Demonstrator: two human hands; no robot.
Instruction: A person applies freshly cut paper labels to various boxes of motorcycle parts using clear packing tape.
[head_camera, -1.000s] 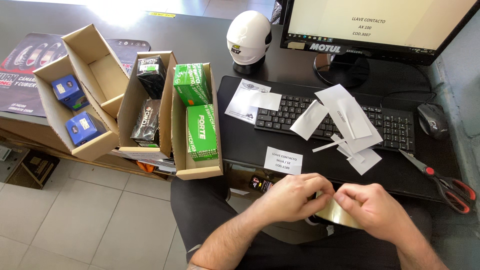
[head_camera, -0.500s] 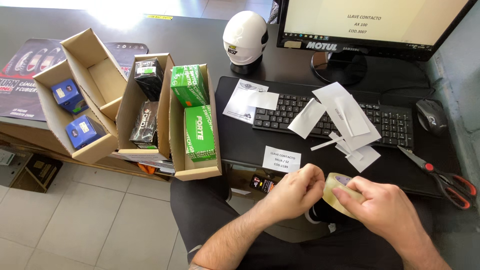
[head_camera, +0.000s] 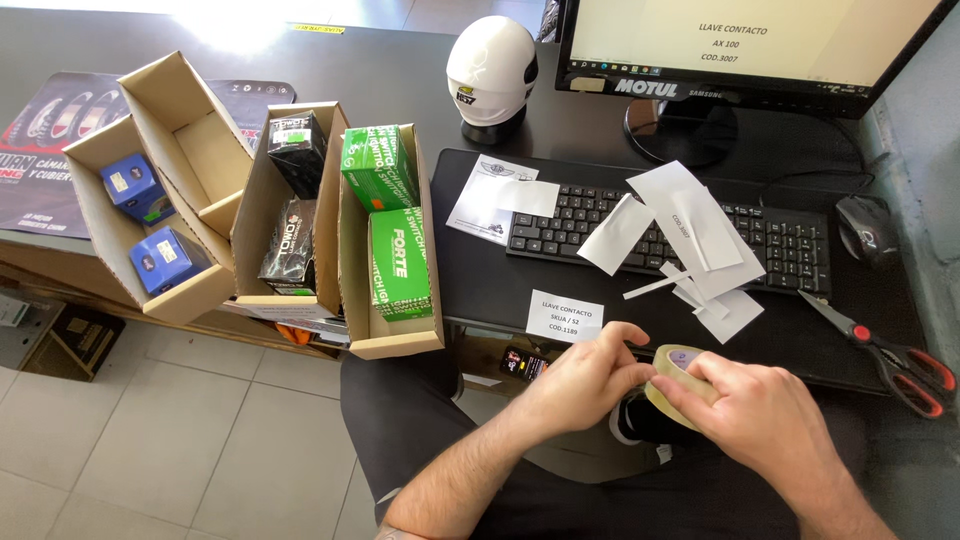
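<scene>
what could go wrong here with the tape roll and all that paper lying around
1. Both hands, the left hand and the right hand, work the tape roll off the desk edge, over the lap; it could slip and drop to the floor.
2. The small printed label lies at the desk's front edge, right by the left hand; a nudge could knock it off.
3. The cut paper strips lie loose on the keyboard; sticky tape might catch them.

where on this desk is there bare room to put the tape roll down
Free patches: the black mat between the green boxes and the keyboard, and the dark desk left of the white helmet. Crowded: the keyboard under paper slips, and the scissors corner.
</scene>
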